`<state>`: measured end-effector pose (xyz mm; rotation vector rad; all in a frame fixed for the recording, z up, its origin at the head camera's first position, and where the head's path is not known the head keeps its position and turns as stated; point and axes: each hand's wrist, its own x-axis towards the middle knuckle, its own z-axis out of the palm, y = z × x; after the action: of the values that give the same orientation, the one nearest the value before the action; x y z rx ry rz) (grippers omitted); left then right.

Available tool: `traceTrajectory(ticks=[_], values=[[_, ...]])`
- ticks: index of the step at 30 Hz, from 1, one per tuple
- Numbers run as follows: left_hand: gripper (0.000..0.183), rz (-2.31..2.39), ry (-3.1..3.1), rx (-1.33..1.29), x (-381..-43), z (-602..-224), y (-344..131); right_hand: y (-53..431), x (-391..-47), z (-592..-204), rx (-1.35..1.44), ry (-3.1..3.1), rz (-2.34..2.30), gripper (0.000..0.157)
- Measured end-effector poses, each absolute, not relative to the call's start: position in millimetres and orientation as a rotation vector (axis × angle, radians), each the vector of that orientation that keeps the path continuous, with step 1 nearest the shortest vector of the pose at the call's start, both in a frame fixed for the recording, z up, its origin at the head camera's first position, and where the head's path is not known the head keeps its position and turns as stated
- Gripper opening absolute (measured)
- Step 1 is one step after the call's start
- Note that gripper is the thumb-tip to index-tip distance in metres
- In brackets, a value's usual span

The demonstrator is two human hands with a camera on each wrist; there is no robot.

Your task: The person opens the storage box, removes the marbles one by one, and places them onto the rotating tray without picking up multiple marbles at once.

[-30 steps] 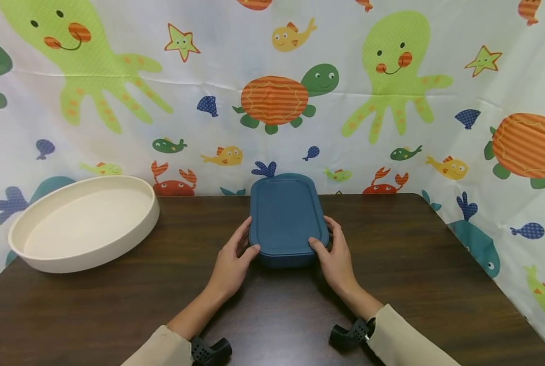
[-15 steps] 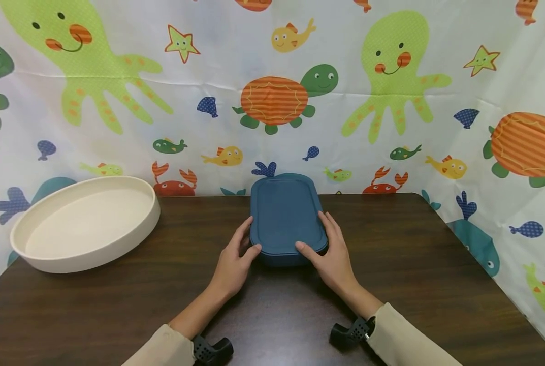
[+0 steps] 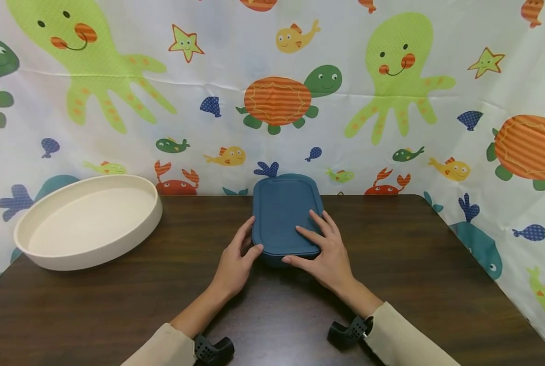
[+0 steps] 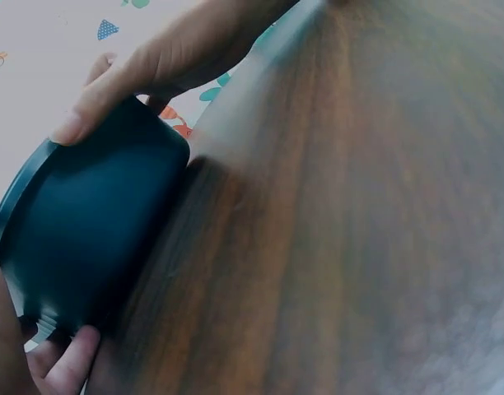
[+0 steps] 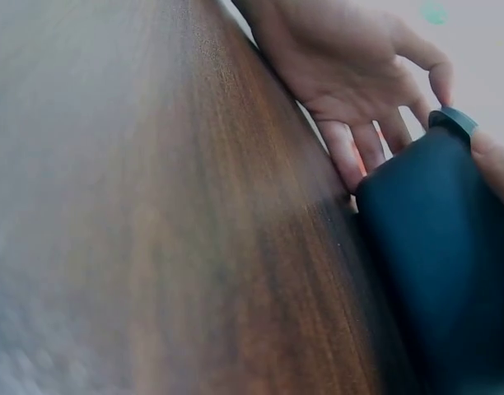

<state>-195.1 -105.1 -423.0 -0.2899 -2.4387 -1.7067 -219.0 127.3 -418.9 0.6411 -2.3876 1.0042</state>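
Observation:
A blue rectangular food container [image 3: 287, 211] with a flat lid sits on the dark table, its long side pointing away from me. My left hand [image 3: 233, 262] holds its left side near the front corner, thumb at the lid's rim. On the right, my right hand [image 3: 331, 254] grips the front right corner. Its thumb touches the front edge of the lid, two fingers spread over the lid's top, and other fingertips reach the right side. The left wrist view shows the container's front wall [image 4: 87, 222] and my right thumb on the rim. The container's inside is hidden.
A large round cream tray [image 3: 89, 254] with a low rim stands at the table's left. The dark wood table [image 3: 414, 264] ends just behind the container, against a white curtain [image 3: 235, 46] with sea-animal prints. A black wrist strap [image 3: 213, 351] sits on each forearm.
My right hand has shifted left along the container's front edge. Its thumb has slid from the right corner toward the middle, and its fingers have spread onto the lid. The left hand has stayed.

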Motion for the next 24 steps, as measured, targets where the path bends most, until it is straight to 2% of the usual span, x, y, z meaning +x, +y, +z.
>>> traceTrajectory(ticks=[3,19,24], values=[[0.065,-1.707,-2.440,-0.295,-195.3,-423.0,-105.1,127.4,-219.1,-418.7,0.656,-2.379,0.992,0.069],[0.072,-1.676,-2.469,-0.262,-195.2,-422.1,-104.5,128.9,-221.1,-421.1,0.687,-2.325,0.871,0.068],[0.065,-1.721,-2.443,-0.275,-195.4,-423.2,-105.1,129.5,-221.1,-421.9,0.694,-2.313,0.892,0.067]])
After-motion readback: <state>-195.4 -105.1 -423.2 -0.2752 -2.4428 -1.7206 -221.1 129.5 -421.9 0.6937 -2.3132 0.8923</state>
